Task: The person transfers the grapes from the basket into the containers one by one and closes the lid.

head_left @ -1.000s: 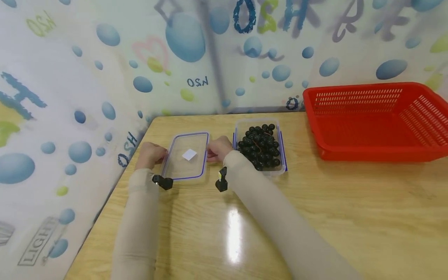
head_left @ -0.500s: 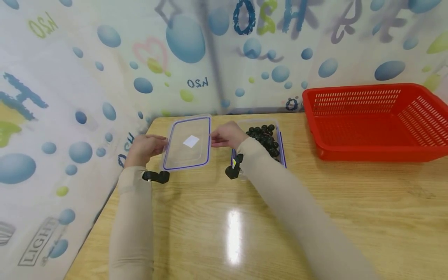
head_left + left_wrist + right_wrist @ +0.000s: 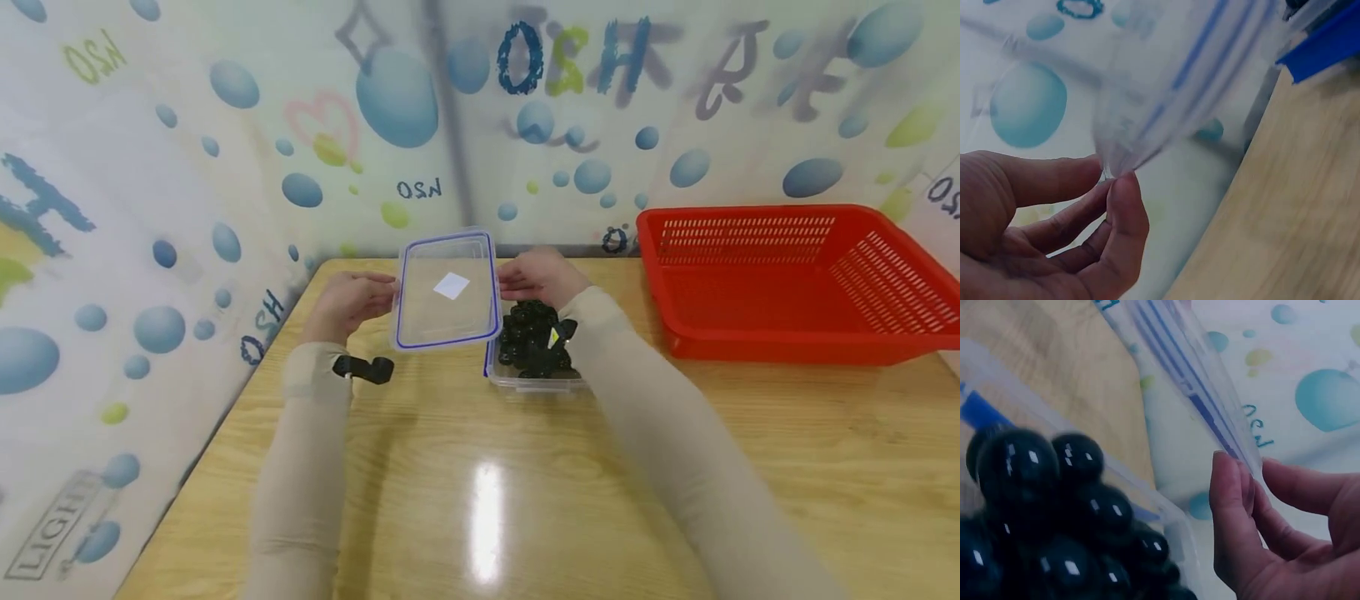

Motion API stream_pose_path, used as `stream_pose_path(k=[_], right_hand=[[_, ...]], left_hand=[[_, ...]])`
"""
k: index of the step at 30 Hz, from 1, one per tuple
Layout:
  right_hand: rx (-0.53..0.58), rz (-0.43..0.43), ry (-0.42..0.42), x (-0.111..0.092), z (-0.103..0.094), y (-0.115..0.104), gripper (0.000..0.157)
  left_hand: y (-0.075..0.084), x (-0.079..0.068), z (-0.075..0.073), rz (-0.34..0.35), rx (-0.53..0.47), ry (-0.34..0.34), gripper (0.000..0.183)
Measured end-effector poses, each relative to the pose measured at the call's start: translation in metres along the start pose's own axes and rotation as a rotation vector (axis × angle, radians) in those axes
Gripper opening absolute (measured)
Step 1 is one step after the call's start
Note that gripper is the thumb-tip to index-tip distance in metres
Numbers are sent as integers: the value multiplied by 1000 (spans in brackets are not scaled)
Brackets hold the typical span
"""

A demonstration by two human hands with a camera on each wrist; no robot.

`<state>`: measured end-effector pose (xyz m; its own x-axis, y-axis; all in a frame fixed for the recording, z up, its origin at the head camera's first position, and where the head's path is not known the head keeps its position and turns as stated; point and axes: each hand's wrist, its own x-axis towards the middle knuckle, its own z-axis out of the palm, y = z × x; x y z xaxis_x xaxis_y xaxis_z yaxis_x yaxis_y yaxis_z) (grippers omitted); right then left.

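Note:
Between both hands, a clear plastic lid (image 3: 450, 312) with a blue seal line and a white diamond label hangs above the table. My left hand (image 3: 352, 302) pinches its left edge between thumb and fingertips, as the left wrist view shows. On the opposite edge, my right hand (image 3: 543, 277) pinches with thumb and fingers. Below and right of the lid stands a clear container (image 3: 525, 383) with blue side clips. It is filled with dark, shiny grapes (image 3: 1072, 506). The lid's right edge and my right forearm hide part of the container.
A red slotted plastic basket (image 3: 780, 346) stands on the right of the wooden table (image 3: 420, 483). Patterned walls (image 3: 225, 150) close off the table's back and left sides.
The lid has risen off the table, then shifted right to the container's left side, with both hands gripping it. The camera view has tilted slightly. Container and basket stay in place.

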<state>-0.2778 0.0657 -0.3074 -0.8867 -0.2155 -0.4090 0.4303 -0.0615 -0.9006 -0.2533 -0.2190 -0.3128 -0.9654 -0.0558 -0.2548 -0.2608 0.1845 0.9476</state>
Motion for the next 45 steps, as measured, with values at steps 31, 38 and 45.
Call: stream_pose_path(k=[31,38,45], right_hand=[[-230,-110,76,-68,-126,-4,43],[-340,-210,114,-78,-136,-7,40],[-416,-338,181,-87,-133,-14,37]], left_hand=[[37,7,118,62,-115,-208,25],[43,5,133,124,-119,-203,22],[49,3,133,247,-123,-156,19]])
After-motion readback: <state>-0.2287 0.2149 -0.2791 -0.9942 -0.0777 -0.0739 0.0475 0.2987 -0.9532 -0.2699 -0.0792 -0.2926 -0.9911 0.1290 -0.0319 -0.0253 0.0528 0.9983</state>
